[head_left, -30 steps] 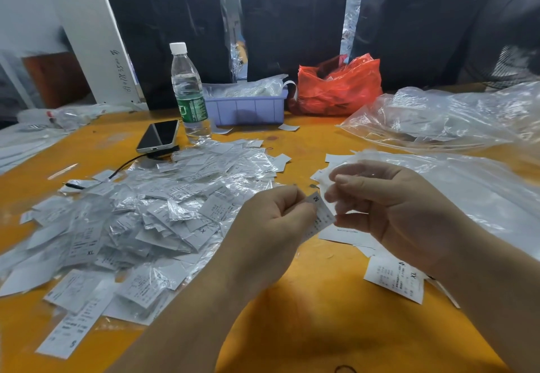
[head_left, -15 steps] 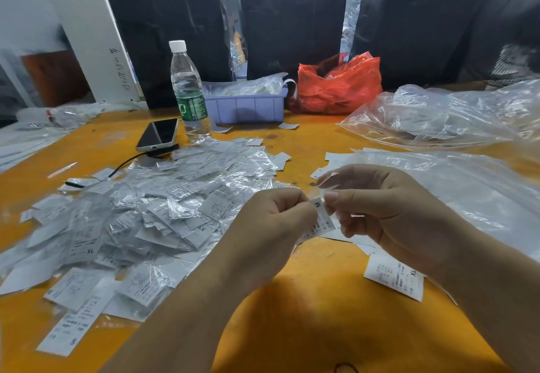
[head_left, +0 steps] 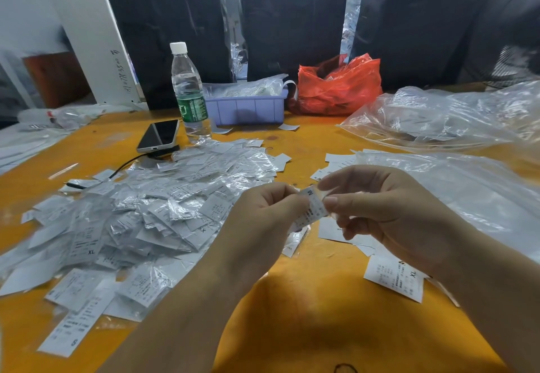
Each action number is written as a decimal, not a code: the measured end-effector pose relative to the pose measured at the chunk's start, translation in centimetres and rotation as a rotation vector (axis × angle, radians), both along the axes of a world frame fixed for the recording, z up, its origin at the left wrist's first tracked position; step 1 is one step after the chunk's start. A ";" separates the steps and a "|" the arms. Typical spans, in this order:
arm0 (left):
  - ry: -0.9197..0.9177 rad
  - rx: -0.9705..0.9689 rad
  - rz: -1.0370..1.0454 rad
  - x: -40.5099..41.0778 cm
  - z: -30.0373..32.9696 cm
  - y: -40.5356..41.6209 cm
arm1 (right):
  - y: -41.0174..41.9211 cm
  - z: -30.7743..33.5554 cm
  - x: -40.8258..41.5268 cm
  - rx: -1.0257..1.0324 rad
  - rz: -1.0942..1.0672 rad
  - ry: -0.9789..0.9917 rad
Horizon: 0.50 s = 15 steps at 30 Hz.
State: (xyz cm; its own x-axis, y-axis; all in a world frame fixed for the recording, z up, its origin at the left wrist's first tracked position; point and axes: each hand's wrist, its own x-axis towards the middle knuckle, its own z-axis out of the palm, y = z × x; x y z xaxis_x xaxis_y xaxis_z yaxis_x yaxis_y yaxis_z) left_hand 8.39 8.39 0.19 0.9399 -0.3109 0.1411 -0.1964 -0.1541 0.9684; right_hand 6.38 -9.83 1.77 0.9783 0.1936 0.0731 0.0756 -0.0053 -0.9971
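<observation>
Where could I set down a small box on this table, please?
The widest bare patch of table lies nearest, between the forearms, below the left hand and right hand pinching a label. Another lies left of the phone, behind the label heap. A narrow strip runs before the purple tray. The heap and the plastic bags are crowded.

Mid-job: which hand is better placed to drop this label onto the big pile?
Left, probably. The left hand pinches the label, and the pile lies right beside it on that side. The right hand, also pinching the label, would have to cross over.
</observation>
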 end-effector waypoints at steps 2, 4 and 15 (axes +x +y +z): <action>-0.002 -0.012 0.011 0.1 0.0 -0.1 | 0.0 0.1 -0.1 -0.011 -0.014 -0.011; 0.013 -0.041 0.015 0.1 0.0 -0.1 | 0.1 0.1 -0.1 -0.023 -0.035 -0.017; 0.046 -0.100 0.026 0.1 0.1 -0.1 | 0.2 0.4 -0.4 -0.064 -0.087 -0.046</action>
State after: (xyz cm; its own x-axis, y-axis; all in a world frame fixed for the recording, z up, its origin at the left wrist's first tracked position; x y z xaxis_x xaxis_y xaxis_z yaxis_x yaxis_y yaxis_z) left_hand 8.46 8.30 0.31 0.9536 -0.2731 0.1267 -0.1485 -0.0609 0.9870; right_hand 5.99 -9.66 2.22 0.9875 0.1142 0.1085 0.1177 -0.0773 -0.9900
